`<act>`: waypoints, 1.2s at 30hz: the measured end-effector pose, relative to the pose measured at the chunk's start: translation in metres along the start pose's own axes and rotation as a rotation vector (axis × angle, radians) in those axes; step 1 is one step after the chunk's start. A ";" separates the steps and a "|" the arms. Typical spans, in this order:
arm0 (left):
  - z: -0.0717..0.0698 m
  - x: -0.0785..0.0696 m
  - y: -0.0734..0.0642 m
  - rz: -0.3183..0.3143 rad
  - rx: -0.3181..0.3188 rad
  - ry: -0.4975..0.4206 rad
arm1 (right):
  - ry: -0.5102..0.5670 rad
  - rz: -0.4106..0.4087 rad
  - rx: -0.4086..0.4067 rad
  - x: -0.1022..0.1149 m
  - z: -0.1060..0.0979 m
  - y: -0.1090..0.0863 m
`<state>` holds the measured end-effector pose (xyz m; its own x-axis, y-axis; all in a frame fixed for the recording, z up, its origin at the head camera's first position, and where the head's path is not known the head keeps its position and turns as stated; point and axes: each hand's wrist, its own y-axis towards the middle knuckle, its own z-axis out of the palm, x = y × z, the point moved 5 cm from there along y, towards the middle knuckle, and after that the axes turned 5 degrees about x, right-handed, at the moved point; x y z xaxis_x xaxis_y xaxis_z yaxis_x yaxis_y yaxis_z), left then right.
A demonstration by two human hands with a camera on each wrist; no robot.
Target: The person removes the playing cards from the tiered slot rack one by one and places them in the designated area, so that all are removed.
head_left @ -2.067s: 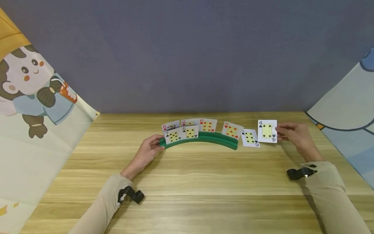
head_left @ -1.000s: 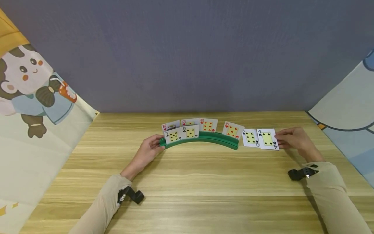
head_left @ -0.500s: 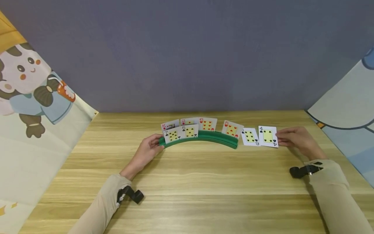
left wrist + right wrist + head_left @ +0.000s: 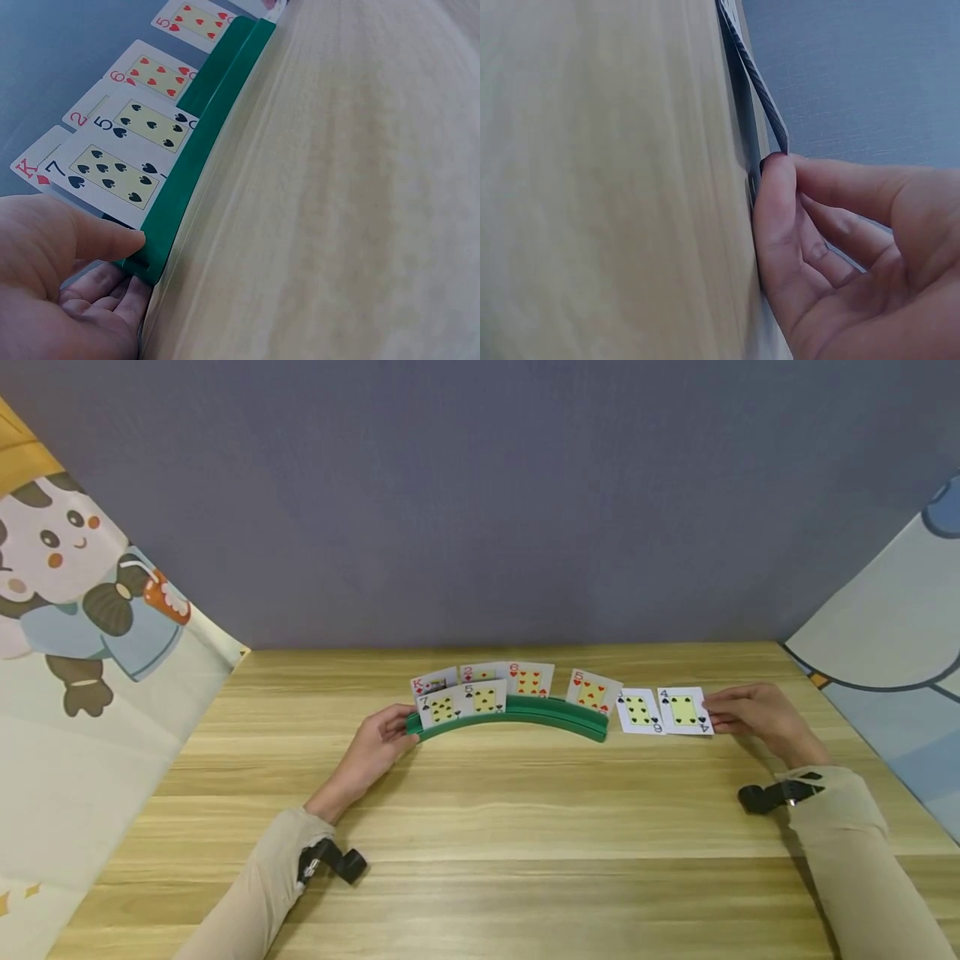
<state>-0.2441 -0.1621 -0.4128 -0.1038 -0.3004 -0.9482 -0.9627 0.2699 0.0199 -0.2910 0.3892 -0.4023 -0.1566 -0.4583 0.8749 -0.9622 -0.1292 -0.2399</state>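
Observation:
A green curved card holder (image 4: 551, 712) stands on the table, and my left hand (image 4: 372, 750) grips its left end; the left wrist view shows the thumb on the front and other fingers below. In the holder's front slot stand the seven of spades (image 4: 440, 707) and five of spades (image 4: 484, 697). Behind them are the king of diamonds (image 4: 431, 685), two of diamonds (image 4: 482, 672), six of hearts (image 4: 530, 679) and five of hearts (image 4: 592, 691). My right hand (image 4: 763, 717) pinches the right edge of the four of spades (image 4: 684, 711), seen tilted and edge-on in the right wrist view.
A six of spades (image 4: 639, 711) lies between the holder's right end and the four of spades. The wooden table (image 4: 540, 835) runs back to a grey-blue wall (image 4: 487, 510). Cartoon-printed panels (image 4: 97, 610) flank it on the left and right.
My right hand has lowered the four of spades, raised it slightly, then shifted it left until it sits beside the six of spades. My left hand keeps its grip on the holder.

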 end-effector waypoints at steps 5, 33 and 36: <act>0.000 0.000 -0.001 -0.008 -0.002 -0.001 | -0.003 0.008 -0.013 -0.001 0.000 0.002; -0.001 0.001 -0.002 -0.020 0.000 0.000 | -0.056 -0.042 -0.115 0.005 -0.001 0.003; -0.001 0.000 -0.002 -0.018 -0.001 0.002 | -0.049 -0.053 -0.122 0.008 0.001 -0.002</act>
<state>-0.2420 -0.1634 -0.4124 -0.0866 -0.3072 -0.9477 -0.9646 0.2638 0.0027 -0.2905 0.3851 -0.3947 -0.0967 -0.4966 0.8626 -0.9892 -0.0480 -0.1385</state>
